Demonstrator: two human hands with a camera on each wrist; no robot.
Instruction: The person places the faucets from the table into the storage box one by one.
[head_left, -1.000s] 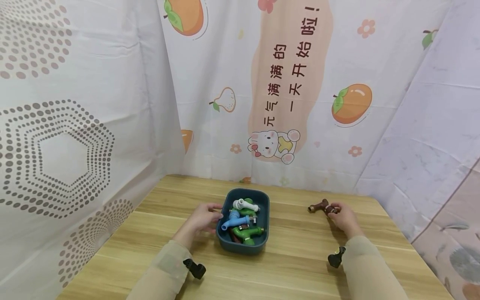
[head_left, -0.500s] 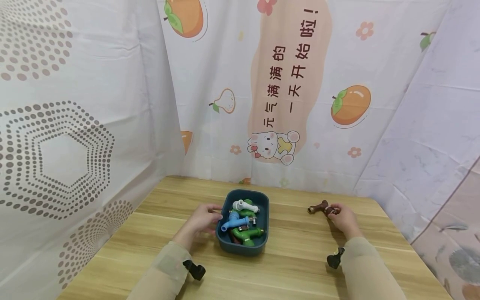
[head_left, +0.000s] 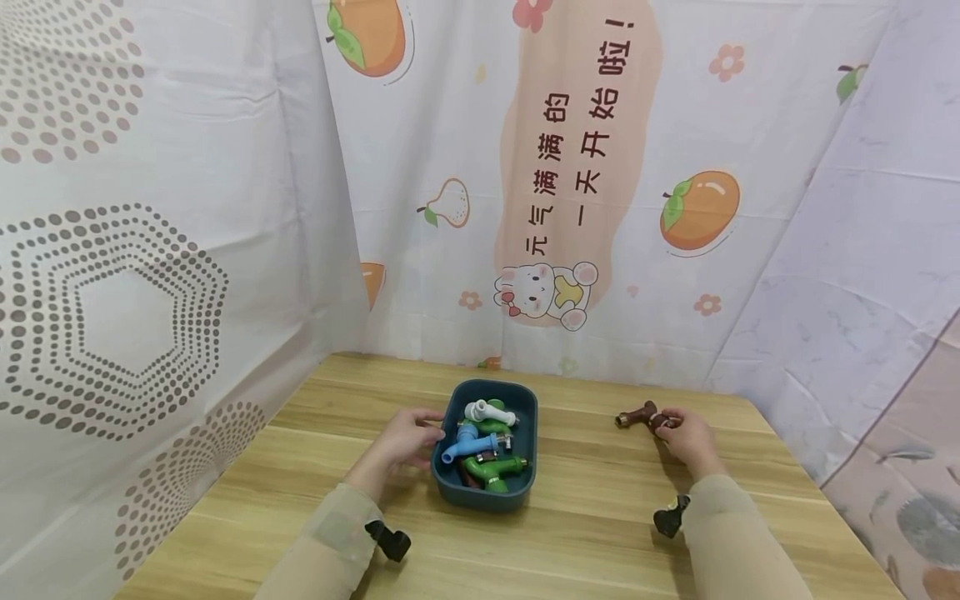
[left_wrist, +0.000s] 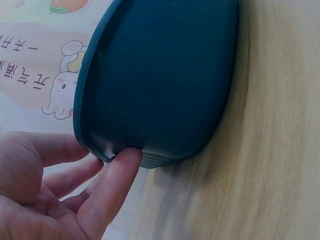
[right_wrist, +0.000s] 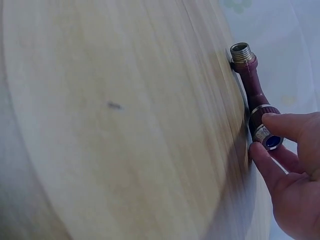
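Note:
My left hand (head_left: 408,435) is at the left side of a dark blue plastic bin (head_left: 487,500). Its thumb and fingertips touch the rim and outer wall, as the left wrist view (left_wrist: 165,75) shows from close by. Inside the bin lie several plastic faucets: a white faucet (head_left: 491,411), a blue faucet (head_left: 472,443) and a green faucet (head_left: 498,468) among them; some are partly covered. At the right, my right hand (head_left: 688,437) pinches a dark brown faucet (head_left: 639,413) by its knob end. In the right wrist view its metal threaded spout end (right_wrist: 242,52) points away from the hand.
Both the bin and the brown faucet are on a wooden tabletop (head_left: 577,500). A patterned curtain (head_left: 427,275) hangs along the back edge, with more cloth (head_left: 165,300) at the left side and at the right. Each wrist carries a small black camera (head_left: 388,539).

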